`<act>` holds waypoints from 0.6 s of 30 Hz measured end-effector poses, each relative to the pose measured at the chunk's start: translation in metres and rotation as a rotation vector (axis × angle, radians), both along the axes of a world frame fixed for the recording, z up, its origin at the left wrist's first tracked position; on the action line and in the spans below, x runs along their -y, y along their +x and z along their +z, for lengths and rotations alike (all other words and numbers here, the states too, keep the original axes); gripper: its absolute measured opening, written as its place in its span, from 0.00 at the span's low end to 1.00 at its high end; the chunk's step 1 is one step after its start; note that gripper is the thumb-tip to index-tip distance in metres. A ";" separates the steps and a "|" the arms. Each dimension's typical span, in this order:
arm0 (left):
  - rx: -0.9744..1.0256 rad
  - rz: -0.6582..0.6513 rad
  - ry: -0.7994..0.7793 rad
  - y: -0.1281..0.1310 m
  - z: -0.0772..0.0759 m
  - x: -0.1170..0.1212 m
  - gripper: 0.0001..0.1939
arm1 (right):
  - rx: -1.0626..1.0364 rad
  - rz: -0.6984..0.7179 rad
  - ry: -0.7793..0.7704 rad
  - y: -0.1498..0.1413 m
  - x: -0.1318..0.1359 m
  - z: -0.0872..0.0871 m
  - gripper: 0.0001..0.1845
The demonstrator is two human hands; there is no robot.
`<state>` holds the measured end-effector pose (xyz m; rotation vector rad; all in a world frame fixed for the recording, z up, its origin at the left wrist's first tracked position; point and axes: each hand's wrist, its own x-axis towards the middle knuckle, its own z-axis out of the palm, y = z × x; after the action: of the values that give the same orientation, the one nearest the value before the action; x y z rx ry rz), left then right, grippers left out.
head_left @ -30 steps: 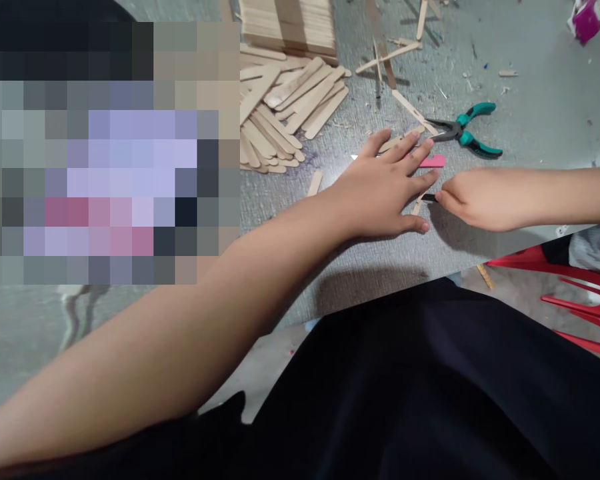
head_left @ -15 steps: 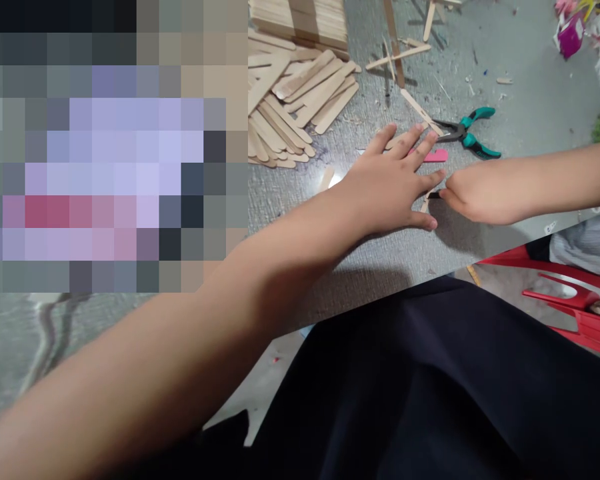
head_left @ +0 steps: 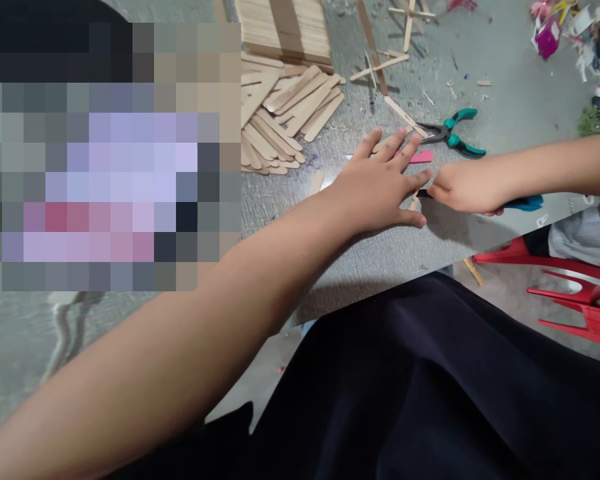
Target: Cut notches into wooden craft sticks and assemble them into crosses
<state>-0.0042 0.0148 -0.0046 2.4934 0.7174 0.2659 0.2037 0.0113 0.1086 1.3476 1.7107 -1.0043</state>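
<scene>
My left hand [head_left: 380, 190] lies palm down on the grey table with its fingers spread. A thin wooden stick [head_left: 414, 201] shows between its index finger and thumb, the rest hidden beneath the hand. A pink flat piece [head_left: 423, 157] sticks out by the fingertips. My right hand [head_left: 463, 187] is closed around a tool with a blue handle [head_left: 527, 203]; its narrow dark tip meets the stick. Most of that tool is covered, so its kind is unclear. Just beyond the hands lie teal-handled pliers [head_left: 450, 135], jaws against a wooden stick [head_left: 405, 117].
A pile of loose craft sticks [head_left: 290, 110] lies on the left, in front of a stacked block of sticks [head_left: 285, 33]. Crossed sticks [head_left: 380, 68] stand farther back. Coloured scraps [head_left: 549, 37] are at the far right. A red chair [head_left: 580, 293] stands beside the table.
The view has shifted slightly. The right hand has tilted, so the tool's blue handle now shows behind it. The left hand stays spread in the same place on the table.
</scene>
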 end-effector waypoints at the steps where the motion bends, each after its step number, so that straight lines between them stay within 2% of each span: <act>1: -0.008 -0.005 0.002 0.000 0.000 0.000 0.49 | 0.056 -0.019 -0.001 -0.002 0.002 0.002 0.19; 4: -0.024 0.000 0.007 -0.001 0.001 -0.001 0.49 | 0.184 -0.189 -0.021 -0.007 0.007 0.008 0.22; 7: -0.052 0.007 0.023 -0.001 0.006 0.001 0.48 | 0.091 -0.363 -0.071 -0.008 0.006 0.013 0.22; 11: -0.117 -0.002 0.033 -0.001 0.011 0.002 0.48 | -0.023 -0.516 -0.192 -0.003 0.001 0.013 0.22; 18: -0.011 0.007 0.025 -0.006 -0.001 0.001 0.44 | -0.073 -0.715 -0.313 0.004 0.005 0.013 0.24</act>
<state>-0.0102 0.0141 -0.0060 2.5184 0.7313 0.2659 0.2075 0.0067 0.1215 1.7537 1.0462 -1.6478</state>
